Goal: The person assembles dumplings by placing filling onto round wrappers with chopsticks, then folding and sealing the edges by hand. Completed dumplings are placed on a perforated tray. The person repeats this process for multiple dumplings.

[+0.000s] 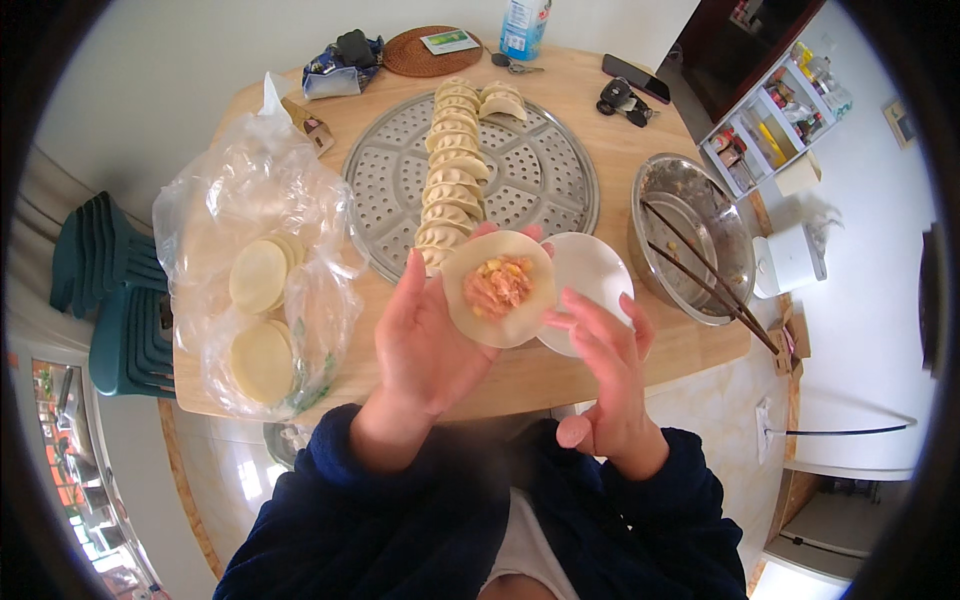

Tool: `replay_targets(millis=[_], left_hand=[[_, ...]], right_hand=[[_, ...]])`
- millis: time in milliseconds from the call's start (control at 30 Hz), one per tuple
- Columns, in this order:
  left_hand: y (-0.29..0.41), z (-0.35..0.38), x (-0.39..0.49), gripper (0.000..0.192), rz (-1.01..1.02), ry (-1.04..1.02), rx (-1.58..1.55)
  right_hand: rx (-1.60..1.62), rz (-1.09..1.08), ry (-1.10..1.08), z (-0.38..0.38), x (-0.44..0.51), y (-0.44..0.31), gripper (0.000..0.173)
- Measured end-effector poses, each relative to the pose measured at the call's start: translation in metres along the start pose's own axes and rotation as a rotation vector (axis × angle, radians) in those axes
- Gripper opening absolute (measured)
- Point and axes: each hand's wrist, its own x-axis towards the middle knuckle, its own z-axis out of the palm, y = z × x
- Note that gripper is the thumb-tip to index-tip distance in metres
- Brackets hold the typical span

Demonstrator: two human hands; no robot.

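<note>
A round dumpling wrapper [459, 319] lies flat across the fingers of my left hand [435, 341], with a mound of pinkish minced filling with yellow bits [499, 287] at its centre. My right hand [611, 367] is just right of it, fingers apart, fingertips at or very near the wrapper's right edge; whether they touch is unclear. Behind my hands, a row of pleated dumplings [455, 161] crosses a round perforated metal tray [532, 176], and a short second row [502, 103] starts at its far side. A white plate [600, 274] is partly hidden behind the wrapper and my right hand.
Stacked wrappers [261, 364] lie in a clear plastic bag [240, 176] at left. At right stands a metal bowl [645, 247] with chopsticks [709, 277] across its rim. Keys [622, 101], a phone [636, 78], a woven mat [409, 52] and a blue bottle [523, 34] sit along the far edge.
</note>
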Motion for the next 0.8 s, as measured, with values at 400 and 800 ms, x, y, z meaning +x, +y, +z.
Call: replay_targets(millis=[400,800], left_hand=[[-0.001,-0.003,0.001,0.072,0.097,-0.038,-0.024],[-0.004,-0.003,-0.004,0.075,0.049,-0.089,0.06]], right_hand=[[-0.203,0.202,-0.094,-0.002,-0.008,0.012,0.075],[0.172,0.067,-0.031,0.022,0.037,-0.024,0.084]])
